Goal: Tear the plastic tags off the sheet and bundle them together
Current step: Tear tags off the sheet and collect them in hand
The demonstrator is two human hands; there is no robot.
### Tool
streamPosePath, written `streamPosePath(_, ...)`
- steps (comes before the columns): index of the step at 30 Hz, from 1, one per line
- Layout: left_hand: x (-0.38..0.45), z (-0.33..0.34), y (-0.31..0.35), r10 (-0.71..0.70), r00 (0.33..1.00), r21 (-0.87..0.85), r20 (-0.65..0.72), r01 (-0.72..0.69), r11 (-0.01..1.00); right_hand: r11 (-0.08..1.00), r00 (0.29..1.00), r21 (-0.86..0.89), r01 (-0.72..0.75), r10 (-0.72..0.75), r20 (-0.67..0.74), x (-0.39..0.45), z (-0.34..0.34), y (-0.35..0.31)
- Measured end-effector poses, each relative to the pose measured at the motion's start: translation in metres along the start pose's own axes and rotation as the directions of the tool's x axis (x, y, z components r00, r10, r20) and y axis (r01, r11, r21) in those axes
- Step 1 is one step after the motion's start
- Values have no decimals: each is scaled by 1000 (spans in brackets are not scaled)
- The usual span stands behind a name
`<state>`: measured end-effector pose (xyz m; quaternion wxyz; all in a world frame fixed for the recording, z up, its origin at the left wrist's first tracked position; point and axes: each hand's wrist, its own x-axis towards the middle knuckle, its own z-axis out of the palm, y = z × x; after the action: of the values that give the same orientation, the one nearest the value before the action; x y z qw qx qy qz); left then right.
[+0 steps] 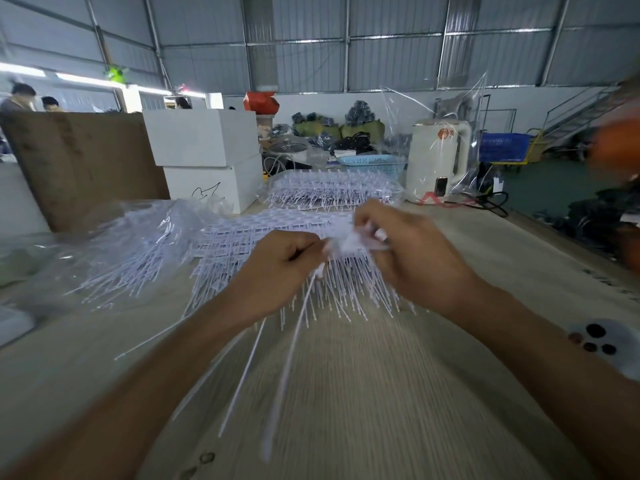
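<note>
A sheet of white plastic tags (242, 244) lies on the wooden table (381, 393), its thin stems pointing toward me. My left hand (277, 268) pinches the heads of a few loose tags (294, 344), whose long stems hang down toward the table's near edge. My right hand (412, 251) grips the head end of the sheet's tags just to the right of the left hand. The two hands nearly touch. Motion blur hides the exact finger contact.
A bag of bundled tags (135, 251) lies at the left. More tag sheets (332, 192) are stacked at the back, beside white boxes (207, 157), a blue basket (374, 164) and a white kettle (436, 161). A cardboard panel (79, 164) stands at left. People stand far left.
</note>
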<state>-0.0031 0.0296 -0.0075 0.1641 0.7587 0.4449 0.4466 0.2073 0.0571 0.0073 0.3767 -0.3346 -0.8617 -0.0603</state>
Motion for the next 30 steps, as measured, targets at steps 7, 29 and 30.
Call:
streamPosePath(7, -6, 8, -8, 48, 998, -73, -34, -51, 996, 874, 944, 418, -248, 314, -97, 3, -16, 8)
streamPosePath(29, -9, 11, 5, 57, 997, -346, -49, -70, 936, 740, 952, 600, -304, 210, 222, -5, 16, -3)
streamPosePath(30, -9, 11, 5, 48, 998, -365, -42, -60, 929, 753, 949, 578, -313, 218, 230, -6, 17, -3)
